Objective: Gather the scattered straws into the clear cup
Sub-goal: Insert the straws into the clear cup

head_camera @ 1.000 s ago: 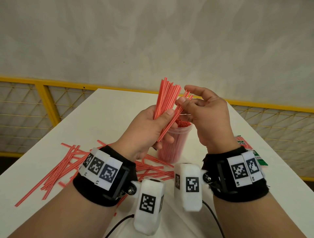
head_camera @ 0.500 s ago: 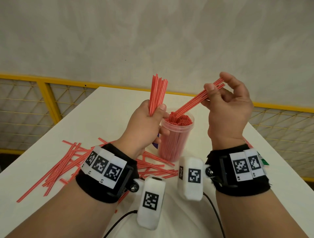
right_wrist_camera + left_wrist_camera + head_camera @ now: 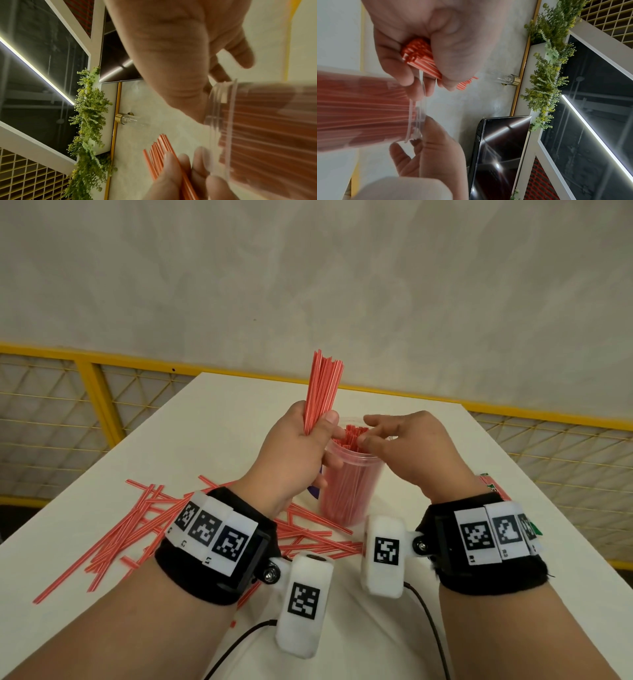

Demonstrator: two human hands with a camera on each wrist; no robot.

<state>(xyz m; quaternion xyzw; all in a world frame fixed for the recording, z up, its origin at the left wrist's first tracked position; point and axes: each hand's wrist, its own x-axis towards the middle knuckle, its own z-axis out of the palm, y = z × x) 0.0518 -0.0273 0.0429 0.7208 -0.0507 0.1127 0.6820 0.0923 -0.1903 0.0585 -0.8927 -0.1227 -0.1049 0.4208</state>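
- Close to me, many loose straws (image 3: 133, 529) lie on the white bench (image 3: 428, 638), to my left. They are not in the cup yet.
- My left hand (image 3: 294, 460) is curled round a bunch of straws (image 3: 322, 392) and holds it upright, just beside the clear cup (image 3: 349, 484).
- My right hand (image 3: 407, 450) is at the cup's top, fingers bent over the packed straws; I cannot tell if it pinches any.
- The cup looks nearly full, so I should slip in a few straws at a time, straight down.
- My head view shows the loose straws. My left wrist view shows the bunch's bottom ends (image 3: 418, 54) inside my fist.
- Only the wrist views show the green plants (image 3: 89, 108) far off.
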